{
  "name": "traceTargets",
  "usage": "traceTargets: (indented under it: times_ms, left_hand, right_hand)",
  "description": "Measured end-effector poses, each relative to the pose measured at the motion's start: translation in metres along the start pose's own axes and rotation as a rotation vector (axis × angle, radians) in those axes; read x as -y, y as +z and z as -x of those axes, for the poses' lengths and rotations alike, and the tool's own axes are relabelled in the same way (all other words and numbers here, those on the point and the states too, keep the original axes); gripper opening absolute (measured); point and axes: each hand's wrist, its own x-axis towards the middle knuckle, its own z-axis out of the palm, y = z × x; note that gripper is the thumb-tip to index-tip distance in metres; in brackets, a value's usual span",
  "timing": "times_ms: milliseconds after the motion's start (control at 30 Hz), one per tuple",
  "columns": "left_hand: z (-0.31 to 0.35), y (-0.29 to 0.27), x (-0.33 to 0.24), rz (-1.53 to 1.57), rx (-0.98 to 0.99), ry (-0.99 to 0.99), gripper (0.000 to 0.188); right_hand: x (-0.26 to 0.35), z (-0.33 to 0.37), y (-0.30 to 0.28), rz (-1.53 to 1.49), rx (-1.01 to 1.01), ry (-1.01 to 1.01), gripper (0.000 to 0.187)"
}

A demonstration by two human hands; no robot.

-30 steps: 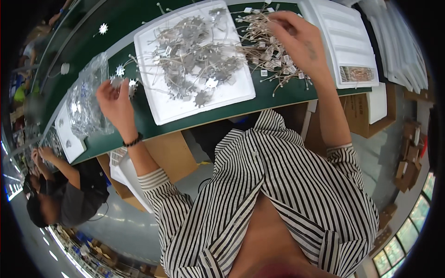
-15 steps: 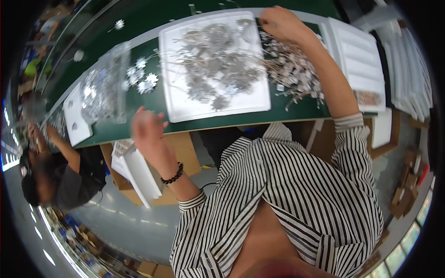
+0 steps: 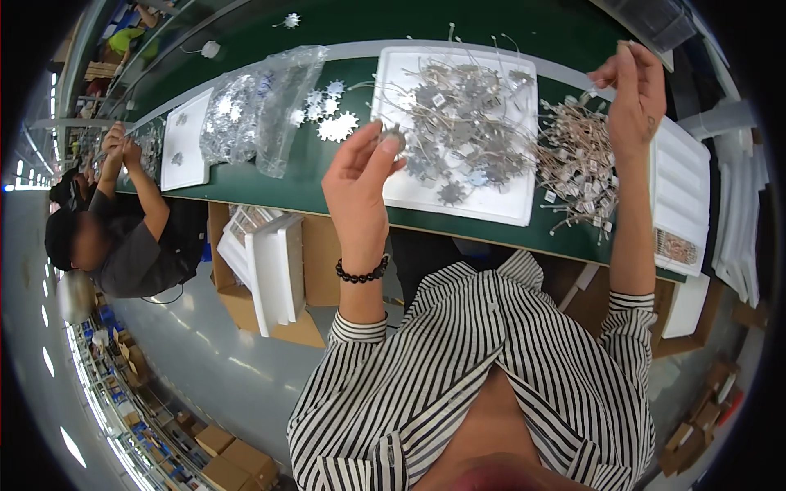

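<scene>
My left hand (image 3: 358, 192), with a dark bead bracelet at the wrist, pinches a small grey toothed metal disc (image 3: 395, 139) between thumb and fingers. It is raised at the near left corner of a white foam tray (image 3: 458, 206). Heaped in that tray are silver toothed discs (image 3: 471, 114) with thin wires and small white tags. My right hand (image 3: 639, 98) is up over the right part of the table, thumb and forefinger pressed together; whatever they grip is too small to make out. Below it lies a pile of wired pieces with white connectors (image 3: 577, 155).
Left of the tray are loose silver toothed plates (image 3: 337, 125), a clear plastic bag of shiny parts (image 3: 254, 114) and another white tray (image 3: 184, 168). Stacked white trays (image 3: 684, 188) stand at the right. A cardboard box (image 3: 315, 262) sits below the table edge. A co-worker (image 3: 139, 254) works at far left.
My left hand has risen and now shows the toothed disc. My right hand has lifted off the wired pile, turning upright. The view has shifted, so the table appears farther right.
</scene>
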Motion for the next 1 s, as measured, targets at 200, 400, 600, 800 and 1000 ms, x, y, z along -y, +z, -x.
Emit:
traceTargets:
  times_ms: [200,400,600,800,1000]
  left_hand:
    - [0.01,0.031,-0.006,0.041,0.085,0.085,0.032]
    - [0.015,0.041,-0.006,0.096,0.095,0.13,0.031]
    - [0.019,0.035,-0.001,0.02,0.073,0.185,0.029]
    - [0.015,0.03,0.009,-0.072,0.082,0.296,0.026]
    - [0.014,0.025,0.009,-0.037,0.09,0.277,0.024]
  right_hand:
    - [0.103,0.071,0.067,-0.493,0.418,0.587,0.016]
    - [0.112,0.088,0.087,-0.685,0.453,0.748,0.016]
    - [0.113,0.085,0.091,-0.625,0.496,0.789,0.015]
    - [0.114,0.083,0.09,-0.782,0.5,0.978,0.015]
    - [0.112,0.084,0.093,-0.927,0.481,1.052,0.015]
